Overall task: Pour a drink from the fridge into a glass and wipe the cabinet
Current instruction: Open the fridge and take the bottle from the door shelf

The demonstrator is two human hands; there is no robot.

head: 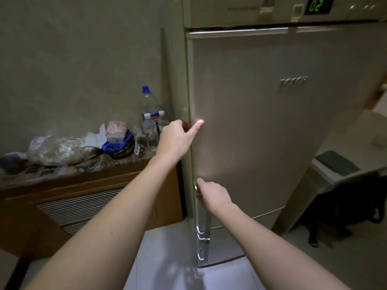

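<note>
Right hand (211, 195), 6 o'clock of centre: fingers curled round the fridge handle (204, 225), a vertical silver bar on the door's left edge. Left hand (178, 137), 9 o'clock of centre: thumb flat on the door face, other fingers hooked round the door edge. Fridge (261, 122) upright, long axis vertical, door closed; green display at 1 o'clock. Cabinet (88, 197) at 9 o'clock, against the wall, top carrying bottles (150, 130), a tissue pack and bags.

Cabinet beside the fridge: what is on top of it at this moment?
On the cabinet top: a large blue-capped bottle, two small water bottles, a pink tissue pack, blue cloth and a clear plastic bag. The bag's contents cannot be made out.
</note>
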